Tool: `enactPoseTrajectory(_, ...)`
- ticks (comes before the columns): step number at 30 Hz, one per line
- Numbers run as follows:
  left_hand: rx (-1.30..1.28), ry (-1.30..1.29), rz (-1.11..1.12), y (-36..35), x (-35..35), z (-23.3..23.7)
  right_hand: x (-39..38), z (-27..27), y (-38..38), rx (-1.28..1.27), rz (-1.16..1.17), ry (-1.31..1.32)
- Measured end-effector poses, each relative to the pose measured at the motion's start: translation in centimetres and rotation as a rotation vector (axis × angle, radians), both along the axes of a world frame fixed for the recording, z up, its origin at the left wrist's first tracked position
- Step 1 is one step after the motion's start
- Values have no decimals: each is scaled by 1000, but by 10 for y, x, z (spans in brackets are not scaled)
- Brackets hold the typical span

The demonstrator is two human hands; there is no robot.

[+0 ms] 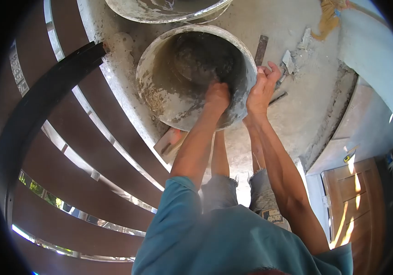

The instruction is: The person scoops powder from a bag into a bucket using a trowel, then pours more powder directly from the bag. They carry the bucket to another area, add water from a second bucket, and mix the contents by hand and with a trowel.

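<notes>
The bucket (160, 87) sat tipped on its side on the concrete slab (297, 119), mouth turned up toward the person, inside caked with grey mortar. The right hand (261, 89) had its grip clamped over the rim on the far right side, fingers curled over the lip. My guess is that was to keep the thing tilted and stop it rolling. The left hand (217, 95) was down inside, against the lower inner wall. Couldn't tell whether that grip was spread or closed, since the fingers were lost in the shadow and muck.

Room-wise it was tight. A second tub (160, 11) stood just beyond the bucket, nearly touching. A float (171, 141) poked out from under the bucket's near side. On the right a flat bar (261, 48) and some rubble (289, 59) lay close to the right hand.

The slab's curved edge ran just left of the bucket, with a black rail (45, 98) and a drop past it. The only open bit was the bare slab to the right of the right forearm.
</notes>
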State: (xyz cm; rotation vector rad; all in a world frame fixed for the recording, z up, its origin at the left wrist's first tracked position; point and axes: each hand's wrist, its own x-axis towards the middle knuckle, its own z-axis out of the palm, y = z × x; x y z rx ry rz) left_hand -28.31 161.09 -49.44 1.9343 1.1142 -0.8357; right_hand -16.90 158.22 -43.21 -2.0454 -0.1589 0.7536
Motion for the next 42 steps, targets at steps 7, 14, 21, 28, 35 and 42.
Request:
enactPoseTrajectory(7, -47, 9, 434, 40, -46, 58, -3, 8, -9, -62, -37, 31)
enactPoseTrajectory(14, -186, 20, 856, 106, -64, -17, -53, -11, -41, 53, -240, 91)
enactPoseTrajectory(21, 60, 79, 64, 104, 34, -67, -55, -12, -43, 70, -251, 195)
enactPoseTrajectory(28, -97, 206, -133, 22, 54, -31, -51, -11, -34, 150, -231, 158)
enactPoseTrajectory(35, -155, 216, -419, 24, 11, -6, -51, -17, -39, 45, -252, 91)
enactPoseTrajectory(42, -144, 183, 16, 102, -33, 60, -52, -9, -36, -71, -222, 81)
